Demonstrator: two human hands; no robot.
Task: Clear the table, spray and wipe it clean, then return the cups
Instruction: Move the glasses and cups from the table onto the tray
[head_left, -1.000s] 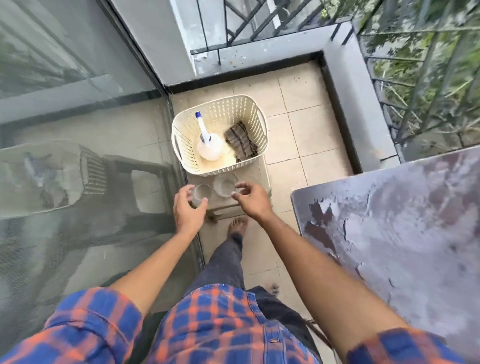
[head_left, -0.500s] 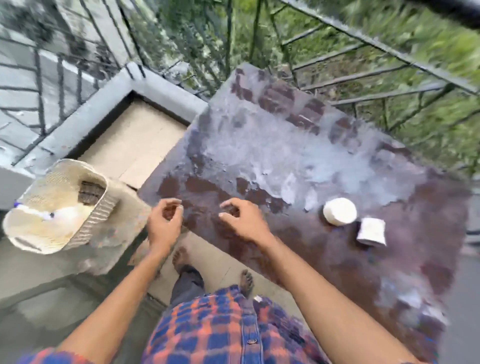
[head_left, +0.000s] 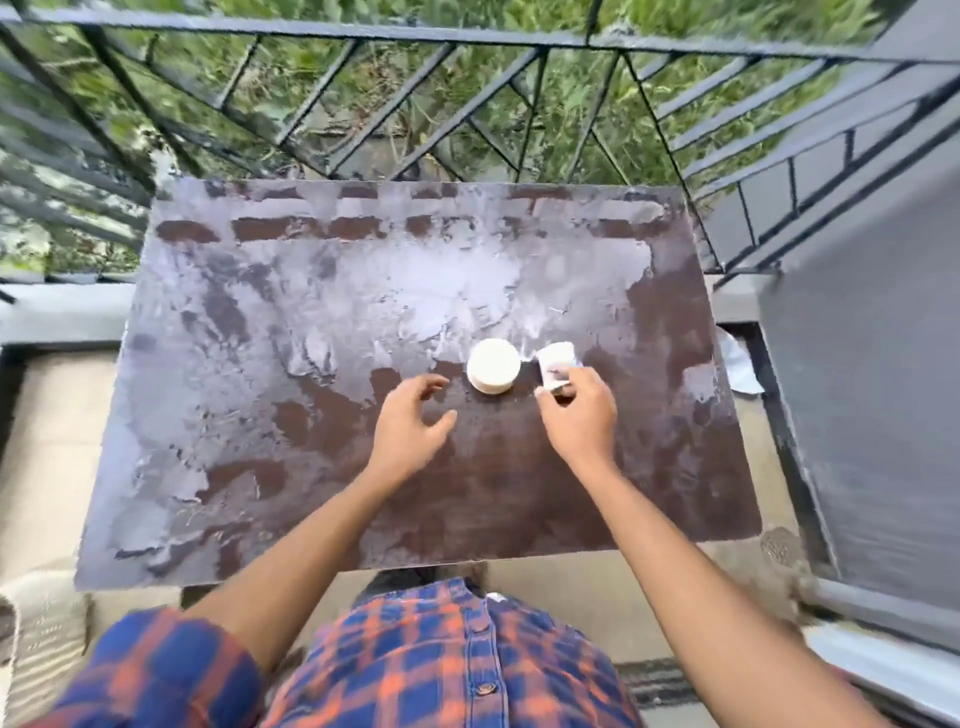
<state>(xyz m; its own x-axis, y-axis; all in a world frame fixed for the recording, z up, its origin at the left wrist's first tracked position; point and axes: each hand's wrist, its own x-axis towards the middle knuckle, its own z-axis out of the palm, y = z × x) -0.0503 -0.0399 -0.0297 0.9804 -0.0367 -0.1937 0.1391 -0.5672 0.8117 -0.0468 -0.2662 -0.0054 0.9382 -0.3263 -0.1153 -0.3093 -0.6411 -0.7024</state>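
A brown table (head_left: 260, 364) with a patchy whitish film fills the middle of the view. Two white cups stand right of its centre. The round white cup (head_left: 493, 366) is upright and seen from above. My left hand (head_left: 410, 421) hovers just left of it, fingers spread, holding nothing. The second white cup (head_left: 555, 358) sits right beside the first and looks tilted. My right hand (head_left: 576, 410) has its fingers closed on that cup's near side.
A black metal railing (head_left: 467, 104) runs behind the table with greenery beyond it. A grey wall (head_left: 857, 364) stands close on the right. The cream basket (head_left: 36, 623) shows at the bottom left corner. Beige floor tiles lie on the left.
The view swung from the basket and stool to the table. Both hands left the two glasses on the stool and reached the white cups; my right hand closed on one.
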